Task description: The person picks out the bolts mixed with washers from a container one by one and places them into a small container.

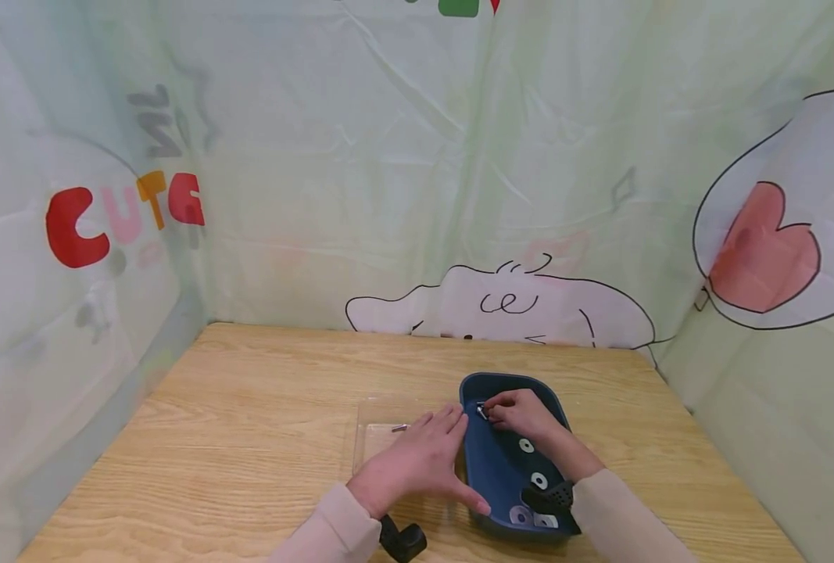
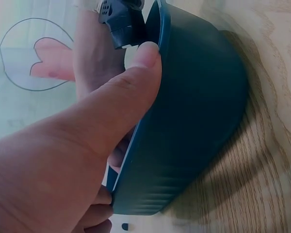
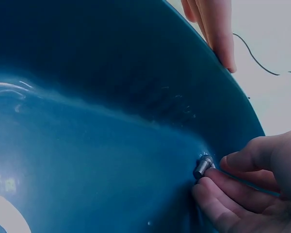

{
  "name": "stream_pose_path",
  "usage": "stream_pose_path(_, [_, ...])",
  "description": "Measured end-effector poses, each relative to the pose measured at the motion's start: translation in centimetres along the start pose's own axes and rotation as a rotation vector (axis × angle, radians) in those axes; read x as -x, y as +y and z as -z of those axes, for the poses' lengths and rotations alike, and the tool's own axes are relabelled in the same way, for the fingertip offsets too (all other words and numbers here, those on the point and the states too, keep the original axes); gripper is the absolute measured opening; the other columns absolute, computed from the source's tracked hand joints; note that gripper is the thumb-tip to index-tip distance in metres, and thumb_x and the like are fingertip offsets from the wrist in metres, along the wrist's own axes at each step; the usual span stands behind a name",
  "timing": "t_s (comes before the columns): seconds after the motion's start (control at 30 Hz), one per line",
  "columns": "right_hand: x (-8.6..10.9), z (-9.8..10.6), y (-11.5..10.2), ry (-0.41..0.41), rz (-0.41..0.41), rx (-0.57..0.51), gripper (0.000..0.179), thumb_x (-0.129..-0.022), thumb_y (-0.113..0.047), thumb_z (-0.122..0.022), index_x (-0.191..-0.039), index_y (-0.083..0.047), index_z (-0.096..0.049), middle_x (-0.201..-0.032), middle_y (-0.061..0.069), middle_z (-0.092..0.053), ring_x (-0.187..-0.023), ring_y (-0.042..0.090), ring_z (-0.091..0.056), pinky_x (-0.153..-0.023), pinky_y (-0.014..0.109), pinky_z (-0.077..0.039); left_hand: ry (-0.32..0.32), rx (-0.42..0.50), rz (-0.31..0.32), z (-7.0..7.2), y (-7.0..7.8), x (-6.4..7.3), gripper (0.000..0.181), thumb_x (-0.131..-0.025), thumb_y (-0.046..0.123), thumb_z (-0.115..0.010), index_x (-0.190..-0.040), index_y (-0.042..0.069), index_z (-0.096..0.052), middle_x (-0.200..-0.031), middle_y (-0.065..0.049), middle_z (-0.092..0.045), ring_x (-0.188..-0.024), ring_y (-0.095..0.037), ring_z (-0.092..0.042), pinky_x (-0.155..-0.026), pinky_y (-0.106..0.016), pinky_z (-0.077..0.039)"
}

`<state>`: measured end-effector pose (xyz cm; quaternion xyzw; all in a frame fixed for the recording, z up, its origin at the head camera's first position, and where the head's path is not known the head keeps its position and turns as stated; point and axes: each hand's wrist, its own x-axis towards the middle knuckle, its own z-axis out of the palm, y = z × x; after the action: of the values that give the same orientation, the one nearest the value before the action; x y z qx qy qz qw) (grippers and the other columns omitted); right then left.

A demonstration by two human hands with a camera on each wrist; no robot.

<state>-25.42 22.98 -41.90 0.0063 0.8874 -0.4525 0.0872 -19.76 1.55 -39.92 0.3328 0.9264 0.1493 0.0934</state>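
A dark blue plastic tub (image 1: 487, 461) stands on the table. Along its left rim my left hand (image 1: 424, 461) rests with fingers extended and thumb spread; in the left wrist view the thumb (image 2: 146, 54) touches the rim. Inside the tub's far left corner, my right hand (image 1: 522, 414) has its fingertips at small metal bolts. The right wrist view shows one threaded bolt (image 3: 202, 166) against the fingertips, and a second small metal piece (image 3: 213, 167) between thumb and finger, partly hidden. White ring washers (image 1: 539, 480) lie on the tub's floor.
Left of the tub lies a clear plastic tray (image 1: 374, 438), partly behind the left hand, with a small metal bolt (image 1: 399, 428) in it. A printed curtain (image 1: 332, 195) surrounds the wooden table (image 1: 248, 438). Each wrist carries a black camera (image 1: 404, 541).
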Motion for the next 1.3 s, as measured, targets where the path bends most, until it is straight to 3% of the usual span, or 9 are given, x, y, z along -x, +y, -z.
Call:
stream_pose_path(0.2, [-0.1,-0.4,-0.2,0.005,-0.004,0.006,0.028,-0.098,-0.005,-0.053,-0.118,0.009,-0.066,-0.115,0.023,-0.068,-0.097,0.028,-0.07,-0.089,0.041,-0.059,-0.012,-0.017,-0.007,0.1,0.1,-0.3,0.12,-0.07,0.081,-0.065,-0.158,0.012,-0.024,-0.167,-0.003,-0.019,-0.154,-0.018,-0.019,-0.124,-0.044,-0.024])
stream_pose_path(0.57, [-0.1,-1.6,-0.3,-0.056,0.006,0.0,0.028,-0.096,-0.007,-0.058,-0.12,0.006,-0.067,-0.117,0.018,-0.069,-0.099,0.025,-0.069,-0.093,0.043,-0.058,-0.024,-0.008,-0.013,0.4,0.2,0.1,0.119,-0.071,0.079,-0.067,-0.158,0.009,-0.025,-0.166,-0.006,-0.02,-0.154,-0.019,-0.021,-0.124,-0.045,-0.024])
stream_pose_path(0.93, [0.3,-2.2,-0.8,-0.055,-0.007,-0.035,0.028,-0.094,-0.005,-0.058,-0.118,0.004,-0.068,-0.112,0.015,-0.072,-0.094,0.021,-0.069,-0.092,0.042,-0.058,-0.007,0.0,-0.021,0.5,0.3,0.1,0.12,-0.07,0.078,-0.068,-0.158,0.009,-0.024,-0.166,-0.007,-0.02,-0.153,-0.02,-0.024,-0.124,-0.045,-0.025])
stream_pose_path(1.3, [0.5,-2.1,-0.5,-0.133,-0.085,-0.245,0.03,-0.096,-0.004,-0.056,-0.122,0.009,-0.064,-0.116,0.021,-0.07,-0.1,0.024,-0.071,-0.093,0.042,-0.058,-0.01,0.012,-0.011,0.6,0.4,0.2,0.12,-0.07,0.076,-0.07,-0.158,0.01,-0.024,-0.166,-0.005,-0.022,-0.152,-0.019,-0.025,-0.124,-0.044,-0.026])
